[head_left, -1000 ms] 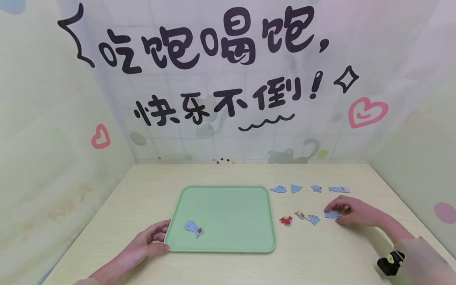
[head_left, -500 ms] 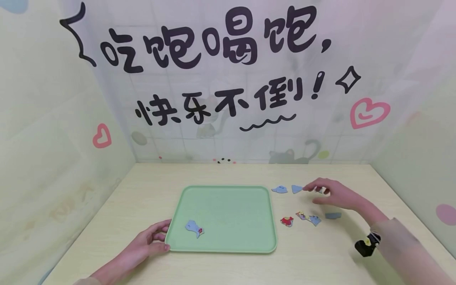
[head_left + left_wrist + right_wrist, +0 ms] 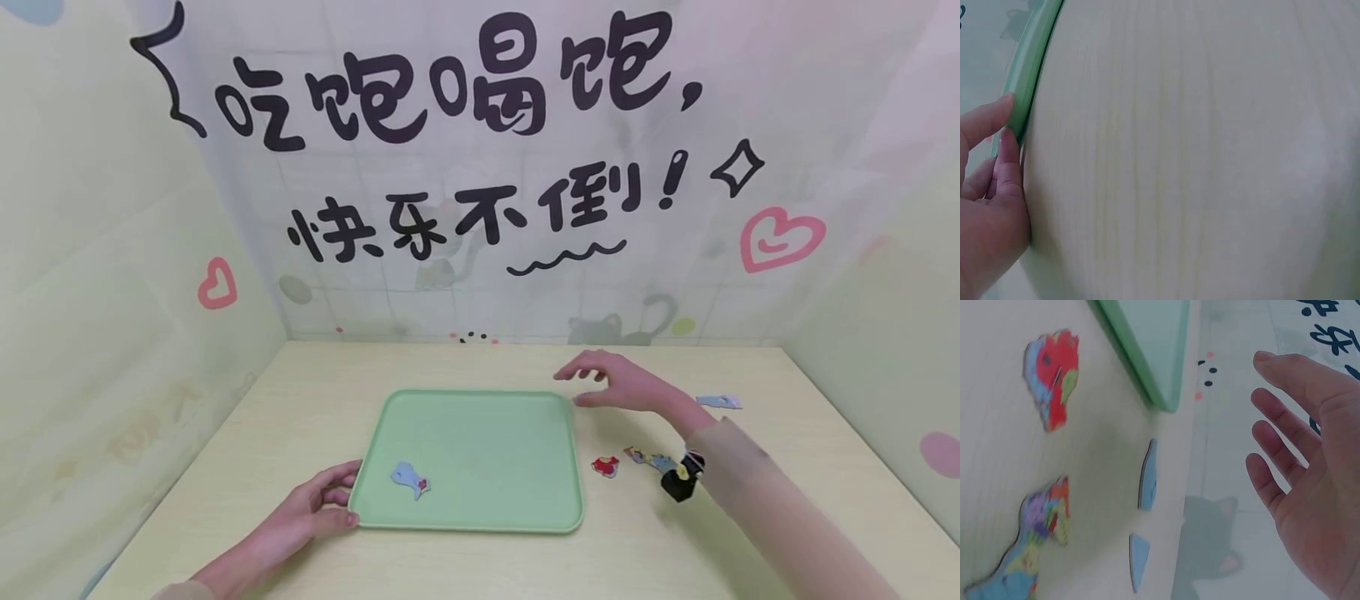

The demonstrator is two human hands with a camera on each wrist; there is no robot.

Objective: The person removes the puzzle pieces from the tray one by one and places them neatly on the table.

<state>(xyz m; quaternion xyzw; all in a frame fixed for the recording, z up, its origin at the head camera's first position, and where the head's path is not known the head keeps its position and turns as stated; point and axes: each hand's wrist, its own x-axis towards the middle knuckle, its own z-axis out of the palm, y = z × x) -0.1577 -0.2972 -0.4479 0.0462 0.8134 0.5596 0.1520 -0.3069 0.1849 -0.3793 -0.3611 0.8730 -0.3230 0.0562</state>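
Observation:
At the front left of the green tray (image 3: 487, 467), my left hand (image 3: 300, 507) grips the rim, thumb near the corner; the left wrist view shows the thumb and fingertips on the tray's edge (image 3: 1034, 59). My right hand (image 3: 626, 383) hovers over the tray's back right corner, fingers spread and holding nothing. A blue jigsaw piece (image 3: 407, 477) with a red spot lies on the tray. Beneath the right hand, the right wrist view shows a blue piece (image 3: 1148, 478) and a blue triangular piece (image 3: 1139, 559), both hidden from the head view.
Right of the tray lie a red piece (image 3: 605, 467) and multicoloured pieces (image 3: 651, 460), partly covered by a black device (image 3: 681, 483) on the right wrist. A blue strip-shaped piece (image 3: 720, 402) lies farther back. Printed cloth walls enclose the wooden table (image 3: 465, 567).
My right hand has left a blue piece on the right and swept left over the back row to the tray's corner. The left hand stays on the tray.

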